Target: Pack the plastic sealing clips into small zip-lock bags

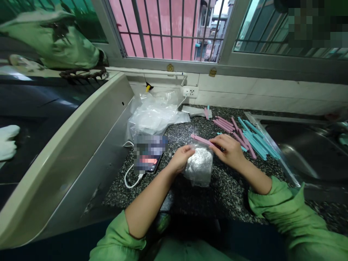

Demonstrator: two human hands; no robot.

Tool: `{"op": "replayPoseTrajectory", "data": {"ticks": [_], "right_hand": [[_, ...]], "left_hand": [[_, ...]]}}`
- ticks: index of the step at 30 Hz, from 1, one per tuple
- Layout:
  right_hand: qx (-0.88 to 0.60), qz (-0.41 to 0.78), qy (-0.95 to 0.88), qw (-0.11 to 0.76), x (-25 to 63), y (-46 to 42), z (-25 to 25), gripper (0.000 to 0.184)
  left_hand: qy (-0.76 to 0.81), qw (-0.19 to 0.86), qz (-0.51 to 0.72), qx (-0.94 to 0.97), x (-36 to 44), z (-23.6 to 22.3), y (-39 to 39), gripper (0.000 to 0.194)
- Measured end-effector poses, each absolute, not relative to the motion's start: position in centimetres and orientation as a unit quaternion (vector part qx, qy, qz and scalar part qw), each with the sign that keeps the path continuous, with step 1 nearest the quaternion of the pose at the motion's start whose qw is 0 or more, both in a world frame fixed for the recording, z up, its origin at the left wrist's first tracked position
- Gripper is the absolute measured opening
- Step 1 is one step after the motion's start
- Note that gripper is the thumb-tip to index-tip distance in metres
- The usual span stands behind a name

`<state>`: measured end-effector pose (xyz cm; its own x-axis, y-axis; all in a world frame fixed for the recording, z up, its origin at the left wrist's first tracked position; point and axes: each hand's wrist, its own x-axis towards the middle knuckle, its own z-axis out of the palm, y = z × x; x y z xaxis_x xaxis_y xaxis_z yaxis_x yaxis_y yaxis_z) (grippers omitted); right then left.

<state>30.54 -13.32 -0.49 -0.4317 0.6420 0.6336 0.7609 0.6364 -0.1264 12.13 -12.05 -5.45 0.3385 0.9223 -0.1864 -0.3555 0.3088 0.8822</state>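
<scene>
Speckled countertop below. Left hand pinches plastic bag, likely limp, slippery: hold edge. Right hand grips pink strip, probably light, stiff: hold end.

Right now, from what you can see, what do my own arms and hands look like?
Your left sleeve and right sleeve are green, loose and wrinkled, pushed up so the forearms show bare. Your left hand and right hand wear no gloves, and I see no watch or bracelet at either wrist.
</scene>
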Motion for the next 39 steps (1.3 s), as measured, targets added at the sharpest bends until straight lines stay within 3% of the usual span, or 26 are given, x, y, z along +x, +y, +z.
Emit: {"op": "replayPoseTrajectory", "data": {"ticks": [5, 13, 22, 34, 39], "right_hand": [[-0.403, -0.066, -0.843, 0.351, 30.2, -13.9, -2.0, 0.015], [-0.409, -0.067, -0.844, 0.342, 30.1, -13.9, -2.9, 0.017], [-0.398, -0.087, -0.852, 0.330, 30.0, -14.0, -3.3, 0.017], [-0.397, -0.055, -0.840, 0.365, 29.5, -14.0, -3.6, 0.012], [-0.402, -0.041, -0.835, 0.373, 29.6, -14.1, -3.7, 0.013]], "left_hand": [[0.377, 0.709, 0.450, 0.391, 12.2, -5.5, -12.0, 0.015], [0.344, 0.716, 0.440, 0.419, 12.0, -5.2, -12.3, 0.018], [0.367, 0.682, 0.440, 0.455, 11.9, -5.2, -12.5, 0.039], [0.337, 0.695, 0.449, 0.450, 12.2, -5.5, -12.7, 0.037], [0.325, 0.736, 0.468, 0.366, 12.6, -5.0, -12.7, 0.048]]}}
